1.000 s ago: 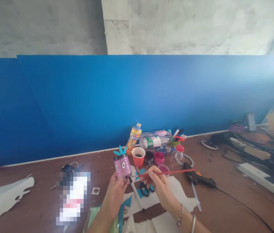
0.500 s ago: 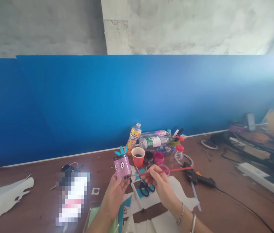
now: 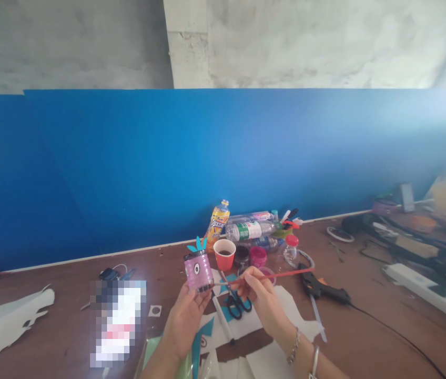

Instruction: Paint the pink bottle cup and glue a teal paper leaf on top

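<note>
My left hand (image 3: pixel 187 313) holds up a purple-painted bottle cup (image 3: pixel 200 272) by its lower part. The cup has paper eyes, dark bands at rim and base, and blue paper leaves (image 3: pixel 196 245) on top. Pinched in my right hand (image 3: pixel 260 297) is a red-handled paintbrush (image 3: pixel 292 274), its tip at the cup's dark base. Beneath my hands lie scissors (image 3: pixel 235 307) with black handles, a white marker (image 3: pixel 223 319) and white and blue paper scraps. Just behind the cup stands a red paper cup (image 3: pixel 224 253) with dark liquid, beside a black paint jar (image 3: pixel 242 256) and a magenta paint jar (image 3: pixel 258 256).
Plastic bottles (image 3: pixel 249 230) lie stacked against the blue partition (image 3: pixel 207 158), next to an upright orange drink bottle (image 3: pixel 218 221). On the right are a glue gun (image 3: pixel 323 289) with its cord and a white power strip (image 3: pixel 424 295). A cut white sheet (image 3: pixel 10 326) lies at left.
The purple cup has turned slightly in my left hand, its eyes shifting left. My right hand and the brush have barely moved; the brush tip stays at the cup's base.
</note>
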Motion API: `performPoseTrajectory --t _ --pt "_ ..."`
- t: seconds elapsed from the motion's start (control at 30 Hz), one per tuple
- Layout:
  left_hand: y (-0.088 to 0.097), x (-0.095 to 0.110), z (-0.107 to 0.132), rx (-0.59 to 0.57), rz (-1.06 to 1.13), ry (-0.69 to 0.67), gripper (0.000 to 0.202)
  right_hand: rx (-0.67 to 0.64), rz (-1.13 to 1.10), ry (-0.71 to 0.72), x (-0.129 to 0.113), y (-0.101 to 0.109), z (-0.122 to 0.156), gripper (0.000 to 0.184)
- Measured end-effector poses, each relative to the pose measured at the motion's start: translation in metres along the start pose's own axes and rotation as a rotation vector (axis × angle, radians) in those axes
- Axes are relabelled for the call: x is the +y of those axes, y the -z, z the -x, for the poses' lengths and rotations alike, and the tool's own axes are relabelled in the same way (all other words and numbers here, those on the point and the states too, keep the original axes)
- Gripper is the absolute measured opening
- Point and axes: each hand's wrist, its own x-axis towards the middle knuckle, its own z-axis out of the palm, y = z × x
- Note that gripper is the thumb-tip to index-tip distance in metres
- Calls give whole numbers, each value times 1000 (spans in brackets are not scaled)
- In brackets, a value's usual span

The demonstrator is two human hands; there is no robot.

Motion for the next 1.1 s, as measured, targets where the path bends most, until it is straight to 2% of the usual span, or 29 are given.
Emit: performPoseTrajectory --t 0.33,0.6,0.83,1.1 --pt "1 1 -2 99 40 3 15 96 10 33 -4 3 -2 22" --pt "1 0 -1 76 26 -1 21 11 -27 -3 -1 -3 2 22" --pt "-2 1 1 47 -12 0 20 11 10 -3 -2 -4 3 23" --pt "0 -1 -1 80 11 -2 21 27 26 2 -2 -3 2 24"
